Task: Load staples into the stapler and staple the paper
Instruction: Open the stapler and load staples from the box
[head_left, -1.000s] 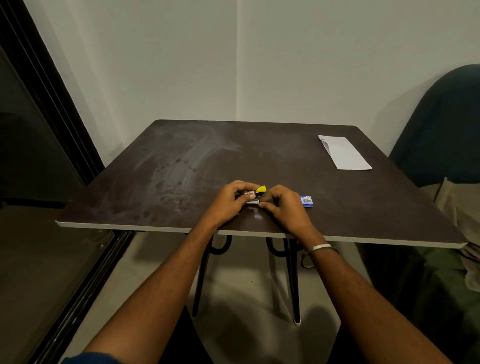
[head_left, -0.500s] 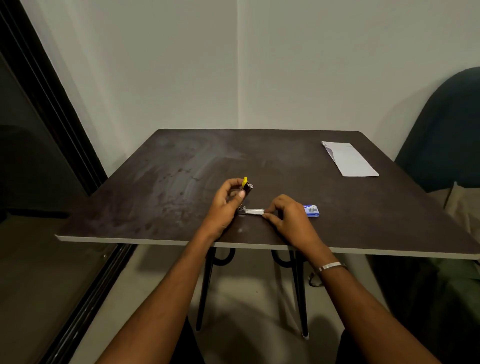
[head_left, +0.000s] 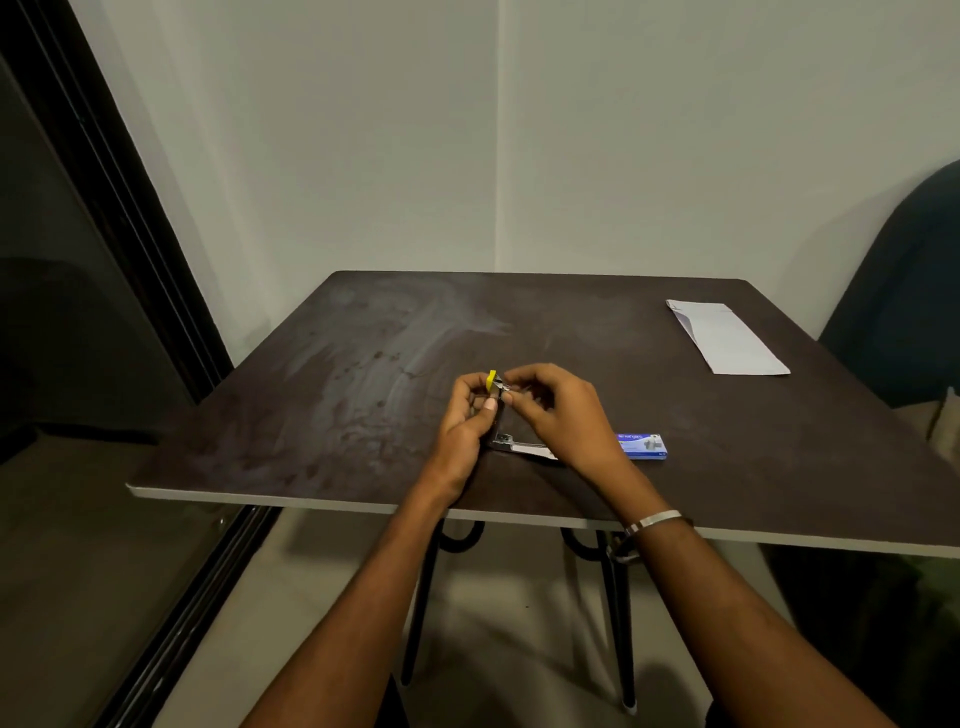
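Gripping opened stapler (head_left: 497, 415), left hand (head_left: 470, 415), right hand (head_left: 558, 410).

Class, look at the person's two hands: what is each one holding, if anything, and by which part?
The left hand holds the stapler by its raised top arm. The right hand pinches at that arm's tip; what it grips is too small to tell.
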